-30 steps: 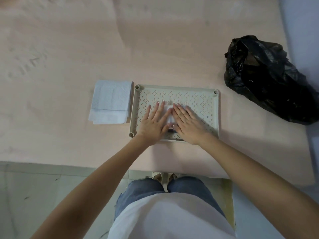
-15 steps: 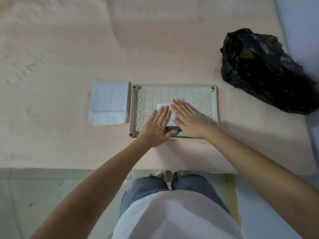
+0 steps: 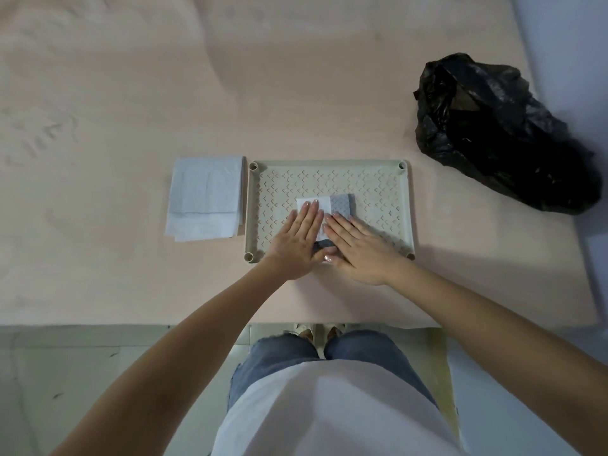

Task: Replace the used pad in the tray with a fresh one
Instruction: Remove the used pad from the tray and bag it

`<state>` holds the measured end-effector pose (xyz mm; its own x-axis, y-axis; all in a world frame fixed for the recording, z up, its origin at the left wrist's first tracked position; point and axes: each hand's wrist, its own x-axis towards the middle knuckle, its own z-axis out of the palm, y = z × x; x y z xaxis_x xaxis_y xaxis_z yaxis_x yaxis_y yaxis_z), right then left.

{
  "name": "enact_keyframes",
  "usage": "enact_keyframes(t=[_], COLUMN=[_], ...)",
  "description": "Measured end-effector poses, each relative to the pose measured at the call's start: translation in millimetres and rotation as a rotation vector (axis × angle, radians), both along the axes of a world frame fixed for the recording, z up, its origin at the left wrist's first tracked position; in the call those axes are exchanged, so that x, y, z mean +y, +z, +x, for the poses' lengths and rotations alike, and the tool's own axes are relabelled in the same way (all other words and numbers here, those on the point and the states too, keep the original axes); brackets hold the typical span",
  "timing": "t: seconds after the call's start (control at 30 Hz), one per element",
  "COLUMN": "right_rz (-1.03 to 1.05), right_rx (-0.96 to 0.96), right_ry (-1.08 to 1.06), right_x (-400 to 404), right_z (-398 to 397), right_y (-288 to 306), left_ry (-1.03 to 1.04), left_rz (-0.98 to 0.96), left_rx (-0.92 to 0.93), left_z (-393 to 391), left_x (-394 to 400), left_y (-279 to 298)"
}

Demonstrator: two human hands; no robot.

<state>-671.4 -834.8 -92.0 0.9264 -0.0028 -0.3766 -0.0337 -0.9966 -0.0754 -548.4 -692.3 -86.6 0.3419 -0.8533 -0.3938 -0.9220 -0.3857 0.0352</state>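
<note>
My left hand (image 3: 301,240) and right hand (image 3: 357,246) press flat, fingers spread, on the folded white-and-grey pad (image 3: 324,205) in the perforated pale-green plastic tray (image 3: 329,166); it looks soft and light, so I'd pinch its twelve-o'clock edge.

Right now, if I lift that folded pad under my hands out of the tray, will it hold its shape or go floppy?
Probably floppy: the folded pad looks thin and soft, pressed flat by the left hand and right hand. It may unfold, since a white flap already lies loose on top. It likely weighs little, so the tray should stay put.
</note>
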Motion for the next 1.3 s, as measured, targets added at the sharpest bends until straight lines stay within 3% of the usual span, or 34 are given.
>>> enact_keyframes(t=[0.03, 0.1, 0.17, 0.2, 0.27, 0.33, 0.4, 0.47, 0.53, 0.7, 0.93, 1.13, 1.3], right_rz=[0.094, 0.484, 0.86, 0.889, 0.72, 0.596, 0.579, 0.624, 0.63, 0.672, 0.886, 1.128, 1.219], right_rx=[0.026, 0.104, -0.027, -0.187, -0.398, -0.331, -0.194, -0.166, -0.177, -0.118, -0.067, -0.261, -0.206], right_ry=[-0.048, -0.288, -0.619, -0.739, -0.877, -0.956, -0.996, -1.044, -1.068, -1.108, -1.2, -1.304, -1.24], right_x=[0, -3, -13, -18, -25, -24, -17, -11, -9, -10, -9, -15, -25], right_z=[2, 9, 15, 18, 24, 29, 31, 30, 29, 32, 36, 41, 40], right_y=[2, 15, 25, 27, 28, 23, 18, 13, 10, 9, 20, 40, 52], left_ry=[-0.002, -0.017, -0.009, 0.056, 0.306, 0.583, 0.792, 0.934, 1.03, 1.113, 1.165, 1.238, 1.125], left_rz=[0.005, 0.002, -0.069, -0.152, -0.363, -0.442, -0.391, -0.359, -0.33, -0.233, -0.355, -0.581, -0.605], left_rx=[0.001, 0.037, 0.123, 0.19, 0.298, 0.368, 0.472, 0.598, 0.612, 0.503, 0.795, 1.248, 1.244], left_z=[0, 5, 18, 23, 27, 26, 22, 17, 13, 5, 14, 25, 35], left_x=[0, 1, 1, 2, 1, -5, -14, -20, -24, -29, -30, -22, -28], left_y=[0, 6, 15, 21, 29, 33, 34, 34, 33, 25, 29, 42, 47])
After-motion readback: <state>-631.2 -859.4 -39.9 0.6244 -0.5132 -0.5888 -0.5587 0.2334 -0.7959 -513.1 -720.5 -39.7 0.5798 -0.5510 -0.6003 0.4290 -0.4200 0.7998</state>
